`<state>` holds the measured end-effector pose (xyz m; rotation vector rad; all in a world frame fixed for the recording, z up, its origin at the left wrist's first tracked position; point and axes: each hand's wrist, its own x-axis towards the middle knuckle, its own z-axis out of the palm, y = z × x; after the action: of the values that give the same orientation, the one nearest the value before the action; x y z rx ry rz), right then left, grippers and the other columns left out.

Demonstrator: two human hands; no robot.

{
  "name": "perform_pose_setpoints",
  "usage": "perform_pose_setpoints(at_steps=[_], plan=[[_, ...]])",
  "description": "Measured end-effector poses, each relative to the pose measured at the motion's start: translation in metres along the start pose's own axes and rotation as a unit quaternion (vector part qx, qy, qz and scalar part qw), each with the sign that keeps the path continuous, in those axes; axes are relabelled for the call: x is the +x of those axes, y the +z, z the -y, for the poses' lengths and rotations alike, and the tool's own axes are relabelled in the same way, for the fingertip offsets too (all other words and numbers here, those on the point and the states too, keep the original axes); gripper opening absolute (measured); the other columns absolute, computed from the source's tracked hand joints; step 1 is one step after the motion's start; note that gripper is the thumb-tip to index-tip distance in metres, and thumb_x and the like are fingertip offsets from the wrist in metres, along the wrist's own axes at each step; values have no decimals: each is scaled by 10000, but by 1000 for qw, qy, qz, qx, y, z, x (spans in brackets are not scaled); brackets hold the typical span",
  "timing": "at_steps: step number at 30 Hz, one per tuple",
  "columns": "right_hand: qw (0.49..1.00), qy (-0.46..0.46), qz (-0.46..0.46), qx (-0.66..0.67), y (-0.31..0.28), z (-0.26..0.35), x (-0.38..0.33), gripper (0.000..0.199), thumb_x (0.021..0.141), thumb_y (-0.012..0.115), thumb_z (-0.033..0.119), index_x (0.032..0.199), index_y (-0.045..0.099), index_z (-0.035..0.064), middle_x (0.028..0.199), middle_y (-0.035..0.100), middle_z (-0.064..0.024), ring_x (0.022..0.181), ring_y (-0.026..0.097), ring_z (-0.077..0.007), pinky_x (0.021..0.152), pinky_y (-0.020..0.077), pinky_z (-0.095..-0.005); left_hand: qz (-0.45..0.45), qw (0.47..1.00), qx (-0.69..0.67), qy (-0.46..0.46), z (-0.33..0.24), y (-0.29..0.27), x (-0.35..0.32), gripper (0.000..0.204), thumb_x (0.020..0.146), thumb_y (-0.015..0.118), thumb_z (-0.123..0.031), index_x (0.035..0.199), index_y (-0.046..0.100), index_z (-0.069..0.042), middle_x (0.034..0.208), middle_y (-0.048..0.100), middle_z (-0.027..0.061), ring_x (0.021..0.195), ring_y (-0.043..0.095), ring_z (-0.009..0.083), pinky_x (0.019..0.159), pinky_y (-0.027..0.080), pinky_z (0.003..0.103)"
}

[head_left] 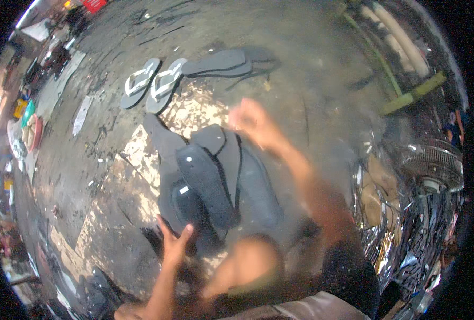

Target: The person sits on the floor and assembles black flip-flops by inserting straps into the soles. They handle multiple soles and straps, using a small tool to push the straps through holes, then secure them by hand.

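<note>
While a heap of dark sandal soles (215, 181) lies on the floor (87, 170) at the centre of the view, the left hand (174, 242) hovers at its six o'clock edge, grip spread, fingers apart and holding nothing. The right hand (250, 121) is blurred at the heap's one o'clock; I cannot tell its grip. Judging by the layout, work is partly done: one finished pair of strapped sandals (151, 82) rests at eleven o'clock, more bare soles (226, 63) at twelve, and the heap appears yet unstrapped.
</note>
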<state>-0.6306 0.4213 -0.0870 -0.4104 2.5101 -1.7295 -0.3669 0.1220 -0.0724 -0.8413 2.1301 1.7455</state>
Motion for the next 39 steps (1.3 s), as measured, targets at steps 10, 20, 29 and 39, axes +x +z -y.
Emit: perform_pose_setpoints(at_steps=[10,20,29,39], plan=[[854,24,123,-505,11,-52,231,836,838,823,355,1554,428,184,1688,268,-106,1541,256,-333,1245,269,-485,-131,963,222,75,62,4,18,1178,837,836,-320,1639,33,-8,1662,194,252,1522,256,353,1237,223,439],[809,-125,-95,-566,-109,-51,275,463,870,639,272,1275,587,53,1090,731,-229,1029,700,-426,859,571,-556,-48,761,527,376,-100,-58,202,747,907,583,1,1600,368,-175,1666,311,158,1539,278,371,1250,242,481],[827,-26,23,-562,-145,-142,292,986,734,895,292,1546,354,149,1293,659,-260,1235,606,-461,1040,502,-527,66,630,680,370,-127,-40,262,613,1013,547,-234,1593,370,-317,1634,392,86,1444,440,349,1190,371,476],[869,-51,34,-490,-105,12,139,809,806,739,186,1530,380,143,1265,662,-260,1155,646,-461,990,521,-531,-93,621,626,462,-121,-91,224,480,994,569,-199,1470,516,-167,1539,500,121,1413,458,359,1199,326,510]])
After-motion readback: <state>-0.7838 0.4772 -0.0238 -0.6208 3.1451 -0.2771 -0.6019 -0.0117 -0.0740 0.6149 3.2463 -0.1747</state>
